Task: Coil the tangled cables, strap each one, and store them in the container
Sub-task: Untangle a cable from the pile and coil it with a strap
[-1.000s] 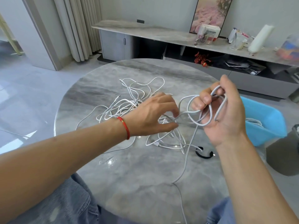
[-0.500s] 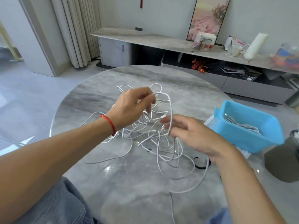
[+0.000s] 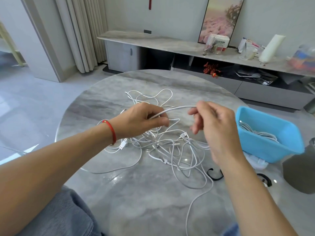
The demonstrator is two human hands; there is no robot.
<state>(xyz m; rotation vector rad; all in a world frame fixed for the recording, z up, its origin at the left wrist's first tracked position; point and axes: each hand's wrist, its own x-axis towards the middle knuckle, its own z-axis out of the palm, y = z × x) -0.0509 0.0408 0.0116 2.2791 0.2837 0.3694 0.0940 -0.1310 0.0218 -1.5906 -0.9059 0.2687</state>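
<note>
The left hand (image 3: 144, 119), with a red cord bracelet (image 3: 111, 132) on its wrist, has its fingers curled around one white cable (image 3: 177, 109), pinching it between thumb and fingers. That cable runs in a shallow arc to the right hand (image 3: 216, 126), which is raised above the desk (image 3: 95, 99) and pinches the other end of the span at its upper fingertips, the lower fingers loosely bent and apart. The stretch between the two hands is lifted clear of the desk and nearly taut.

Directly beneath and between the hands lies the tangle of white cables (image 3: 163, 143), spread in loose loops over the middle of the round grey marbled desk, several connector plugs showing among the strands. One strand trails from the tangle toward the near edge of the desk and off the bottom of the view.

Just right of the tangle, near the right forearm, a black strap (image 3: 215, 177) lies curled on the desk, and a second black strap (image 3: 265, 179) lies further right. Beyond the right hand sits the blue container (image 3: 265, 145), tilted, with coiled white cable already inside it. A dark grey object (image 3: 300, 172) stands at the right edge, just beside the container.

Past the desk, a long low cabinet runs along the wall, with a framed picture leaning on it.
</note>
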